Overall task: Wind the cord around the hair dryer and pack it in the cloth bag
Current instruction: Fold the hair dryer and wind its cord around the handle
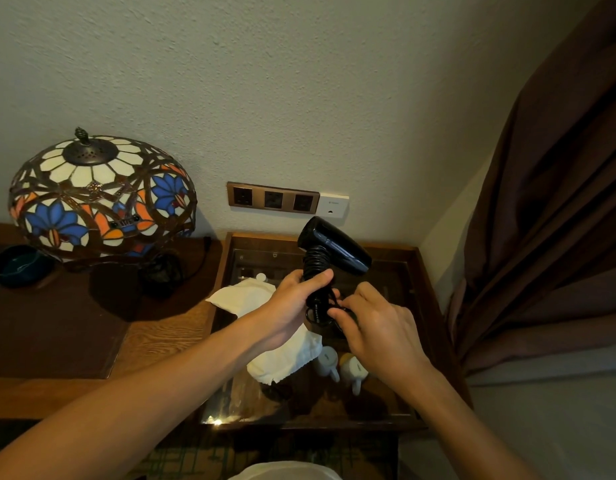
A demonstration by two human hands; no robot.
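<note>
A black hair dryer [337, 249] is held upright above the glass-topped table, nozzle pointing right. Its black cord [317, 261] is coiled tightly around the handle. My left hand [292, 306] grips the handle over the coils. My right hand [372, 323] pinches the loose end of the cord at the bottom of the handle; the plug is hidden behind my fingers. The white cloth bag [282, 358] lies crumpled on the table, partly under my left wrist.
A stained-glass lamp [102, 195] stands on the wooden desk to the left, beside a dark bowl [20, 265]. Wall sockets [273, 199] sit behind the glass-topped table [396, 410]. Two small white jugs [341, 368] stand under my right hand. A brown curtain [549, 220] hangs at right.
</note>
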